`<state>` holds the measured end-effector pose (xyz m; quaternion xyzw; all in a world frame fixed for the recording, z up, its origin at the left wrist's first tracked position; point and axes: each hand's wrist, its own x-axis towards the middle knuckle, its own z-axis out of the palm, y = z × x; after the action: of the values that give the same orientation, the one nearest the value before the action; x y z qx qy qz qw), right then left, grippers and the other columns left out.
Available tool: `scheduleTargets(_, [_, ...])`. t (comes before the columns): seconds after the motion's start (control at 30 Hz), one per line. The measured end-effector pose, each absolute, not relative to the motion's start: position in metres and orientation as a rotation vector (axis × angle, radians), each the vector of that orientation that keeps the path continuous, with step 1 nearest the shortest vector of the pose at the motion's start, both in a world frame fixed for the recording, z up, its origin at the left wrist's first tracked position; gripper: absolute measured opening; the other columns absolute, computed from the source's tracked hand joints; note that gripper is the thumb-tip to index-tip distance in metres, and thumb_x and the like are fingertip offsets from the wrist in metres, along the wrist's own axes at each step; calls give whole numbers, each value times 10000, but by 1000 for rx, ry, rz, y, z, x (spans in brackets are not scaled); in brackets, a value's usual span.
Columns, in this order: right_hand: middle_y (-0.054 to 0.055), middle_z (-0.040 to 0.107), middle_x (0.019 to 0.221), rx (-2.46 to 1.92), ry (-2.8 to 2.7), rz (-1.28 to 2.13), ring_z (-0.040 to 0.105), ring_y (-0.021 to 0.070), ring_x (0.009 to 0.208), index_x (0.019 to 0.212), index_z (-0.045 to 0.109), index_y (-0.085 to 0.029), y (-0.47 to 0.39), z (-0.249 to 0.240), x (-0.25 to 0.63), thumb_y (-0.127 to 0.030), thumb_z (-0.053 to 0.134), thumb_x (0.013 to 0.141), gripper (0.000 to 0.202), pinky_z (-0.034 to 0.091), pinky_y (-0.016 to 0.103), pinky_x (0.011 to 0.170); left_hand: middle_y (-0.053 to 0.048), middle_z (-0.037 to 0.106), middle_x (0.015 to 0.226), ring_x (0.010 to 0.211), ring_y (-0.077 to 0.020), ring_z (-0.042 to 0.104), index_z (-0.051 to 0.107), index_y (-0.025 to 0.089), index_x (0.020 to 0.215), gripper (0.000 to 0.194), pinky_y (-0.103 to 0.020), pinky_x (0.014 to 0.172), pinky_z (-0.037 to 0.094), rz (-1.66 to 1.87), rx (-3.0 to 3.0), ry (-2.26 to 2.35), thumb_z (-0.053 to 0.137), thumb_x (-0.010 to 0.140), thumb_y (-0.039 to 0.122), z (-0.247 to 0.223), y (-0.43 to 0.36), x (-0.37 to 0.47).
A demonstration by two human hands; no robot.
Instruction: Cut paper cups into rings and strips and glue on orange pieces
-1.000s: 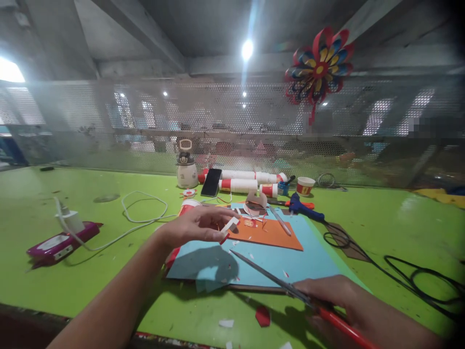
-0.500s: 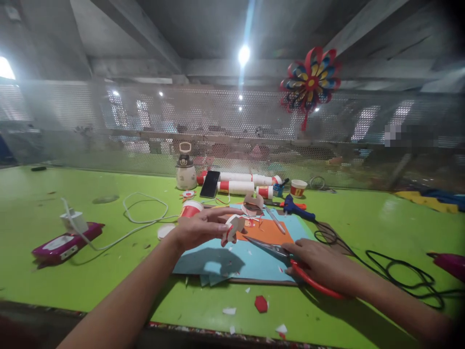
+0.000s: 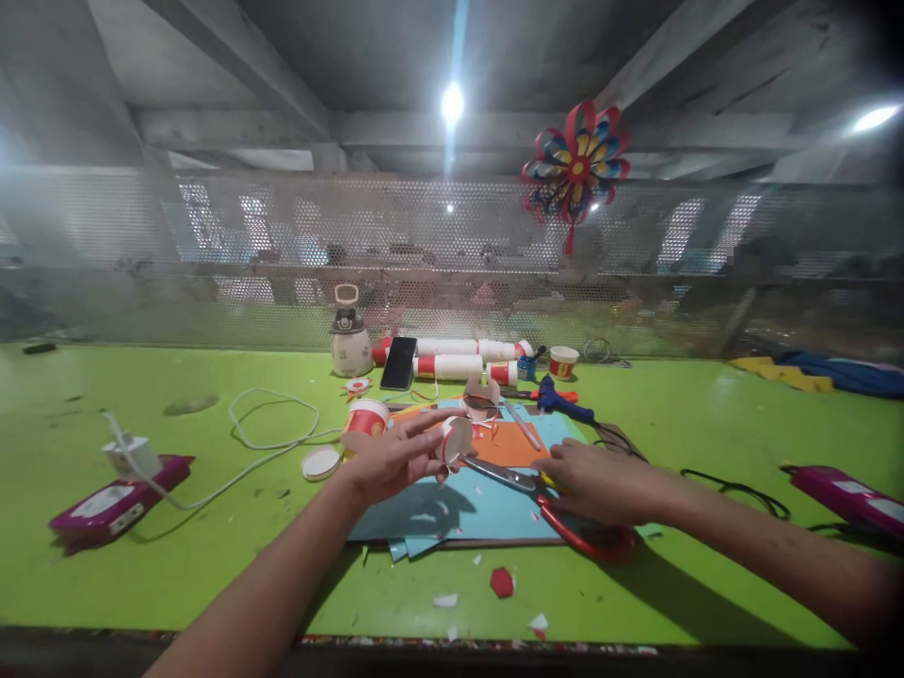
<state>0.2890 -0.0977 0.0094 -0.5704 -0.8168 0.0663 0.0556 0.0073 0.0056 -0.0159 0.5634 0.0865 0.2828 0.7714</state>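
Note:
A small round white paper piece with a red edge (image 3: 458,440) is held between the fingers of my left hand (image 3: 399,455). My right hand (image 3: 600,482) grips red-handled scissors (image 3: 583,537), whose blades point left and reach the lower edge of the paper piece. Beneath both hands lie blue sheets (image 3: 459,508) with an orange sheet (image 3: 507,444) on top. Just behind my left hand stands a red and white paper cup (image 3: 367,417), with a white disc (image 3: 321,462) beside it.
Farther back are a steel-necked bottle (image 3: 351,344), a phone (image 3: 399,363), stacked cups (image 3: 448,366) and a blue glue gun (image 3: 563,400). A purple power strip (image 3: 120,499) with a white cable lies left, another purple strip (image 3: 847,497) right. Scraps dot the front edge.
The paper piece has turned so its round open face shows more, and the scissors' tips now meet its lower edge. The whole view has shifted slightly, bringing the right purple strip further in.

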Motion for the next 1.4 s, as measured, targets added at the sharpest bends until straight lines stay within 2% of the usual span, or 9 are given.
scheduleTargets(0.07, [107, 630, 945, -1682, -2326, 132, 555, 247, 873, 1054, 666, -155, -104, 24, 273, -257, 575, 855, 242, 431, 403, 744, -98, 660, 967, 780, -161, 641, 584, 229, 1275, 453, -259, 643, 477, 606, 1264, 203, 681, 833, 245, -16, 5, 8])
scheduleTargets(0.17, [48, 651, 806, -1550, -2137, 231, 553, 175, 719, 988, 691, -194, -109, 40, 240, -305, 451, 939, 268, 425, 307, 657, -88, 657, 985, 833, -168, 622, 574, 245, 1285, 475, -306, 715, 503, 618, 1359, 226, 688, 825, 220, -15, 3, 9])
scheduleTargets(0.3, [-16, 626, 676, -1401, -1992, 430, 523, 118, 575, 855, 707, -185, -96, 33, 203, -322, 525, 932, 241, 402, 248, 532, -80, 668, 957, 859, -179, 607, 541, 249, 1322, 524, -333, 751, 506, 634, 1507, 250, 691, 820, 235, -12, 2, 12])
scheduleTargets(0.4, [-31, 622, 683, -1321, -1904, 523, 573, 107, 592, 765, 651, -152, -80, 15, 190, -348, 617, 899, 240, 473, 254, 566, -82, 669, 990, 813, -169, 607, 547, 250, 1317, 536, -327, 734, 505, 646, 1591, 274, 703, 805, 247, -11, 2, 15])
scheduleTargets(0.5, [-21, 642, 745, -1268, -1804, 574, 631, 119, 658, 795, 621, -141, -71, -2, 188, -321, 609, 916, 217, 534, 284, 624, -89, 667, 1033, 794, -159, 595, 565, 249, 1299, 545, -310, 717, 502, 666, 1615, 272, 727, 779, 261, -12, 3, 18])
scheduleTargets(0.7, [-23, 637, 751, -1235, -1697, 534, 625, 120, 664, 800, 621, -142, -67, -17, 194, -288, 617, 912, 185, 533, 289, 634, -94, 632, 1112, 853, -168, 570, 559, 247, 1305, 541, -296, 717, 482, 682, 1702, 318, 715, 788, 276, -23, 8, 21])
scheduleTargets(1.03, [-19, 635, 754, -1229, -1563, 369, 620, 132, 681, 869, 645, -148, -79, 2, 206, -344, 558, 944, 227, 517, 301, 647, -66, 686, 912, 780, -158, 619, 551, 230, 1279, 480, -312, 724, 495, 671, 1537, 305, 693, 821, 246, -14, 2, 14])
scheduleTargets(1.27, [-41, 591, 681, -1314, -1519, 314, 584, 103, 576, 843, 624, -144, -65, -14, 231, -367, 538, 955, 264, 499, 255, 552, -106, 668, 923, 738, -188, 663, 617, 161, 1196, 436, -227, 553, 489, 631, 1133, 113, 701, 798, 321, -14, 3, 10])
scheduleTargets(1.4, [-30, 611, 711, -1348, -1556, 242, 599, 114, 614, 867, 634, -148, -60, -24, 233, -363, 542, 952, 249, 508, 270, 583, -127, 676, 928, 694, -166, 647, 647, 117, 1125, 387, -200, 492, 461, 651, 1026, 139, 653, 824, 360, -9, 2, 10])
